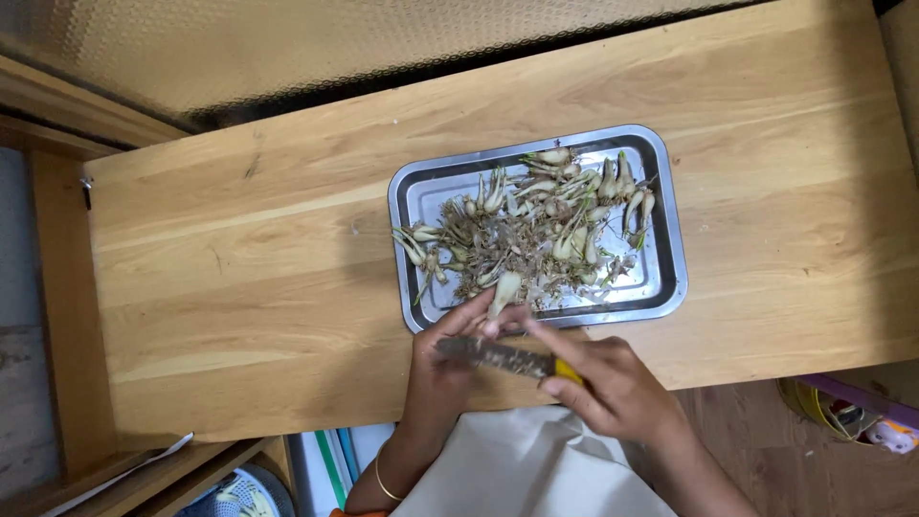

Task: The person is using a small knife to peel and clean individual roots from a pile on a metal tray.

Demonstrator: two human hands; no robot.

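A steel rectangular tray lies on a wooden table and holds a heap of small white bulbs with roots and green shoots. My left hand pinches one white bulb at the tray's near rim. My right hand grips a knife with a yellow handle, its soiled blade pointing left across my left fingers, just below the bulb.
A patterned metal surface runs behind the table. A wooden frame stands at the left. A white cloth covers my lap, a pale basket sits at the lower left, and colourful items lie at the lower right.
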